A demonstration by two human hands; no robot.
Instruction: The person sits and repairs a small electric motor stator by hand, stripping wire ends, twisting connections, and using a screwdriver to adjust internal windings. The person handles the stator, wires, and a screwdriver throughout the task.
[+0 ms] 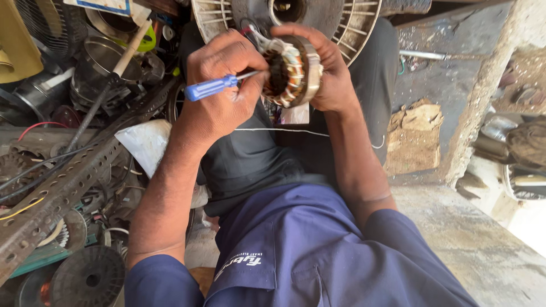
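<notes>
While the right hand (327,68) was clamped around a fan motor stator (291,69), held up over the lap, the left hand (219,85) was closed on a blue-handled screwdriver (211,87) whose tip reached into the copper windings (287,62). Judging by that, the work was midway: the stator was already out of its housing, the windings intact and still being probed. A perforated metal bar (62,187) lay among scrap at left.

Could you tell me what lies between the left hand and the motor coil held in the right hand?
In the head view, only the screwdriver bridges them: its metal shaft runs from the left hand into the motor coil.
</notes>
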